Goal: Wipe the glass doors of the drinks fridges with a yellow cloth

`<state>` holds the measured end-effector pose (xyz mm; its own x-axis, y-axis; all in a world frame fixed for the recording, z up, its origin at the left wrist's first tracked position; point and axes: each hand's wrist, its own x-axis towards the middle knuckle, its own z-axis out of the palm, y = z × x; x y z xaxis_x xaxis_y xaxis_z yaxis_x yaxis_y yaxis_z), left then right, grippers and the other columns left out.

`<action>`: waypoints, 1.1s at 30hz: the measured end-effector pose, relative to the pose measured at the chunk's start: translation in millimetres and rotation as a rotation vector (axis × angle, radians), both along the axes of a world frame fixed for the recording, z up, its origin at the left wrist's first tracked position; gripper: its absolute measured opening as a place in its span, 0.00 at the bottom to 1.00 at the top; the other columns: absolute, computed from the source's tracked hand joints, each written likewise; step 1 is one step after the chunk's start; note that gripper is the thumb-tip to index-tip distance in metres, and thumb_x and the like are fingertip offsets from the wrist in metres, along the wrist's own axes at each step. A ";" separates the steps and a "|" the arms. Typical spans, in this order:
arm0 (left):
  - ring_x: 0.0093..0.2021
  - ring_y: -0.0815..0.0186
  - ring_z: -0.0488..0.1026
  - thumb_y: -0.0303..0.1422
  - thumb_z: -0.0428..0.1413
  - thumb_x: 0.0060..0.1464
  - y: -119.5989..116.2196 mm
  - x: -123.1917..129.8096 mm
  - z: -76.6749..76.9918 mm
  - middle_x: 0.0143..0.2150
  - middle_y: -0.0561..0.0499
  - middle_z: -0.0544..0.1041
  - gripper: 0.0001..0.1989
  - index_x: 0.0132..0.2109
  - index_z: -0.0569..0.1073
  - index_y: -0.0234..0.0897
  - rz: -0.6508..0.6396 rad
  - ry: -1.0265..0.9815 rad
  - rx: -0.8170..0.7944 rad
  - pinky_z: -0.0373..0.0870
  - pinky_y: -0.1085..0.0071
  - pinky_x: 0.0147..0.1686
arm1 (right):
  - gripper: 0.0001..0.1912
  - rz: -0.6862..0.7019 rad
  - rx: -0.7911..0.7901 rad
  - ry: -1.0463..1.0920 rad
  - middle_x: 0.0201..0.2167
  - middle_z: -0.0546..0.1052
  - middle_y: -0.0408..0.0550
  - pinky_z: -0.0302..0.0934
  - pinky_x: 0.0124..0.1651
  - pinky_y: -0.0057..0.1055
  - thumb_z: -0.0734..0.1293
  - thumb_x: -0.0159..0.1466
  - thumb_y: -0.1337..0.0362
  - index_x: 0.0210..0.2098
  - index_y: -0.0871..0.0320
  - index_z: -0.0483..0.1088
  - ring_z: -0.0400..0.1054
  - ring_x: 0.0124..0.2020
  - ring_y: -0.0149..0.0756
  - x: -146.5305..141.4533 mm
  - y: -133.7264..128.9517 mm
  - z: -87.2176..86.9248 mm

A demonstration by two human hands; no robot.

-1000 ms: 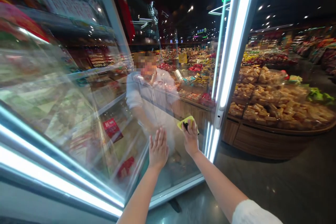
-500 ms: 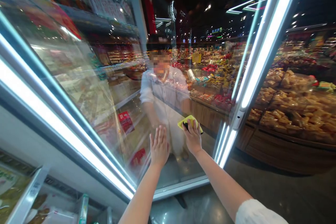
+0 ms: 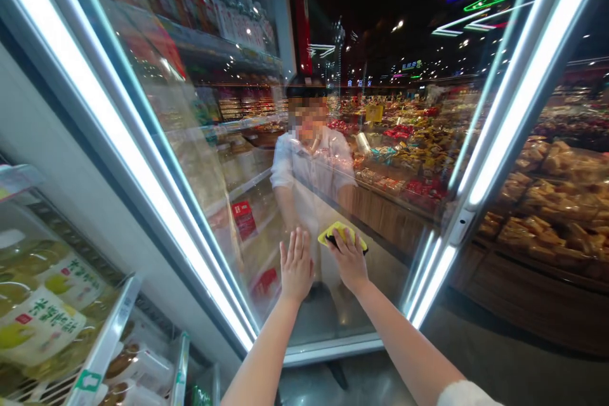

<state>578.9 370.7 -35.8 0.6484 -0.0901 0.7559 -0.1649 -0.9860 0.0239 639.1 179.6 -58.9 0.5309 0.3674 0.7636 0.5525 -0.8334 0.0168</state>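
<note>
A tall glass door [image 3: 352, 311] with bright light strips along its sides stands in front of me. My left hand [image 3: 297, 266] lies flat against the pane with its fingers stretched out and holds nothing. To its right, my right hand [image 3: 351, 263] presses a folded yellow cloth [image 3: 337, 233] with a dark edge onto the glass. The fingers are bent over the cloth and cover part of it. Behind both hands, the pane mirrors a person in a light shirt [image 3: 314, 158].
At lower left, shelves hold bottles of yellowish drink [image 3: 42, 323] behind a metal rail [image 3: 107, 336]. Wooden display bins [image 3: 523, 298] with packaged food [image 3: 547, 235] stand to the right. The door's bottom frame [image 3: 333, 351] runs above a grey floor [image 3: 304, 387].
My right hand has slid the yellow cloth left and slightly down across the glass. The left hand stays flat, nearly in place. My view has turned left, showing more of the bottle shelves.
</note>
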 end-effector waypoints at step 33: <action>0.79 0.54 0.42 0.28 0.54 0.60 90.9 -43.0 -34.6 0.79 0.40 0.45 0.47 0.78 0.36 0.36 0.277 0.103 -0.096 0.36 0.45 0.76 | 0.27 0.186 -0.118 -0.034 0.73 0.63 0.45 0.25 0.78 0.57 0.58 0.71 0.70 0.66 0.46 0.69 0.42 0.78 0.43 -18.7 81.2 9.8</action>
